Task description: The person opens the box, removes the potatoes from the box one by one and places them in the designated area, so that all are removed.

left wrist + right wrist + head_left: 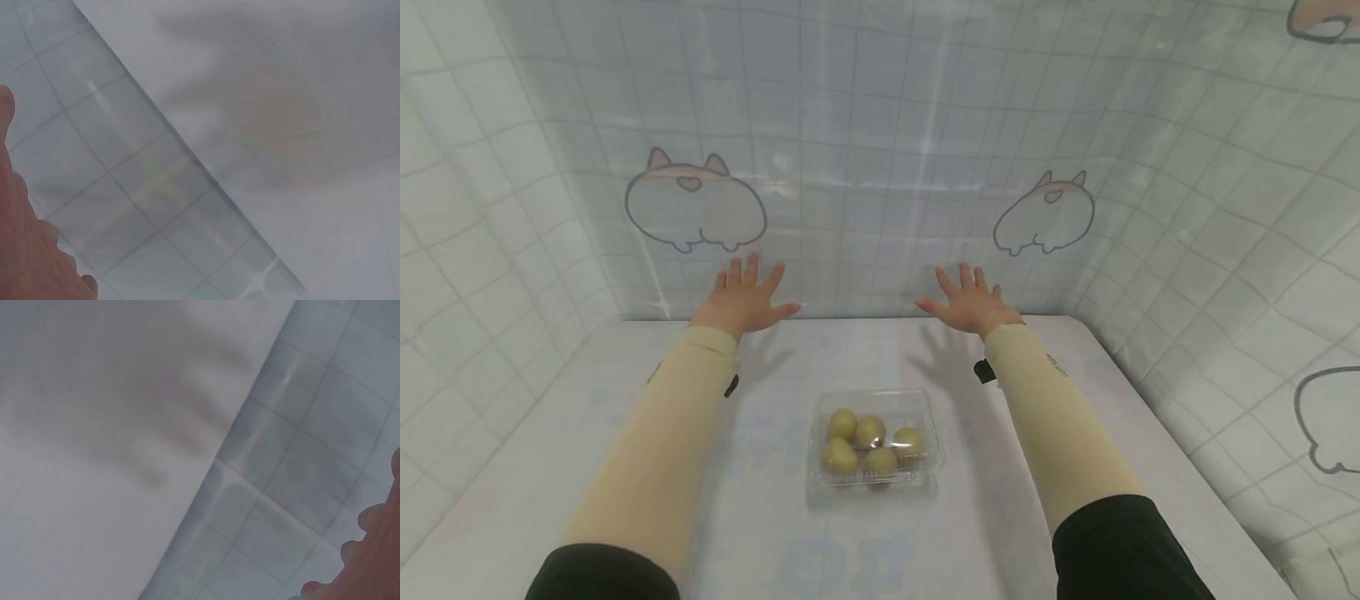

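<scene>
Box: clear plastic box [895,407] sits on the worktop [760,517], near side of both hands, roughly midway between left and right. Lid looks down; can't tell from here if it's latched.
Contents: at least five round yellowish balls [870,432], maybe fruit, bunched toward the box's near side and left.
Left hand: left hand [741,296] is over the worktop's far edge, left of the box, fingers spread wide, holding nothing. Well apart from the box.
Right hand: right hand [970,302] mirrors it on the right, fingers wide and holding nothing, also well apart from the box.
Backdrop: grid-patterned sheet [865,208] stands behind the far edge.
Weight: light to moderate, I'd guess; the balls make up most of it and could roll if it tips.
Stiffness: thin walls, probably flex and crack under a hard squeeze; smooth, so a bit slippery.
Hold: left and right side walls, low down, both hands, level. Avoid lifting by the lid.
</scene>
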The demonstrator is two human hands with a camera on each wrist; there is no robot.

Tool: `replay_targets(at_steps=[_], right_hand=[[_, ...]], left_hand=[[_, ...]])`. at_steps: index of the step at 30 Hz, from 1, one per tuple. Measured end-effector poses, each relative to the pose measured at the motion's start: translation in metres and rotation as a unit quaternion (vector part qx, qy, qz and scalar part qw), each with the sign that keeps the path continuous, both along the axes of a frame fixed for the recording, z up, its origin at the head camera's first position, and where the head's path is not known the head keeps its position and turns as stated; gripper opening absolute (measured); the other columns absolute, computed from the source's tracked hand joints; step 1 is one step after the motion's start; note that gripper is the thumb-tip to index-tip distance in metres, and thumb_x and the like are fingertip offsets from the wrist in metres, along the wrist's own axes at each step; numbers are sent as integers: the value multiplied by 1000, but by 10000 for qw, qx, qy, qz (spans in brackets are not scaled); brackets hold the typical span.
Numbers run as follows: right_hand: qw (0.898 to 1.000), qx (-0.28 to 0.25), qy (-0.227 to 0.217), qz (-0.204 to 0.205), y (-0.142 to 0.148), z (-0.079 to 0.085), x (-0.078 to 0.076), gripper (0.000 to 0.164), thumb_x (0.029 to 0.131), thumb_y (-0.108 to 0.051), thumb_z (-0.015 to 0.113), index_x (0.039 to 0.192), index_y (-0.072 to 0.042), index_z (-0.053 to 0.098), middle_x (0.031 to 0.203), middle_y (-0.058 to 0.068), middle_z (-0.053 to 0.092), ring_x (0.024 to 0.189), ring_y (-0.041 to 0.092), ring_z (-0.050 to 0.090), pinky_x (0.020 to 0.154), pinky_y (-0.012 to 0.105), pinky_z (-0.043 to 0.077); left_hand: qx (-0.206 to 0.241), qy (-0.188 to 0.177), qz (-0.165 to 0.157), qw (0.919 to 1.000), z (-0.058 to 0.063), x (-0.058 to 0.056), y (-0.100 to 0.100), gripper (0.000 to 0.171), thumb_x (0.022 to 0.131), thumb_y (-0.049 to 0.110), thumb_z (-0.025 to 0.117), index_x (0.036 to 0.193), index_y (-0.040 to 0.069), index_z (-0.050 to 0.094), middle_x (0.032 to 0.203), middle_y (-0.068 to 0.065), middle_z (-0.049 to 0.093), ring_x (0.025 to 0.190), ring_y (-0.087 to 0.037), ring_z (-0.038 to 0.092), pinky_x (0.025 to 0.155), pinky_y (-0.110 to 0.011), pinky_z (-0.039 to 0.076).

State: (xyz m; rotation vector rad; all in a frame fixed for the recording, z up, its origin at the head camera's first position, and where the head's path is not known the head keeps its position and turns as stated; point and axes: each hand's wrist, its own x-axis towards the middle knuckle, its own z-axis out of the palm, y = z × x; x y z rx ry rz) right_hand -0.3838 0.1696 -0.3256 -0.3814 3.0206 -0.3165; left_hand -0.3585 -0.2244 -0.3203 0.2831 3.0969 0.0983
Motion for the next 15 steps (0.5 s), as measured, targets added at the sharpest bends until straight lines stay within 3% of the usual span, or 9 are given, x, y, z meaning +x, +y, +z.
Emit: replay_targets(at_steps=[8, 15], right_hand=[[10000, -17, -8, 2, 2, 1, -2, 95, 86, -85, 27, 160, -31, -1, 163, 17, -12, 146, 39, -13, 110, 67, 0], [9985, -538, -96, -57, 14, 2, 0, 94, 86, -84, 31, 159, -35, -1, 163, 16, -13, 147, 41, -5, 109, 69, 10]], left_hand=[[-26, 14, -39, 10000, -3, -4, -5, 90, 97, 68, 36, 160, 13, 3, 159, -30, -11, 141, -54, -11, 111, -65, 1], [85, 217, -234, 9995, -11, -10, -11, 87, 99, 65, 36, 160, 9, 8, 158, -33, -4, 142, -53, -7, 111, -64, 2]])
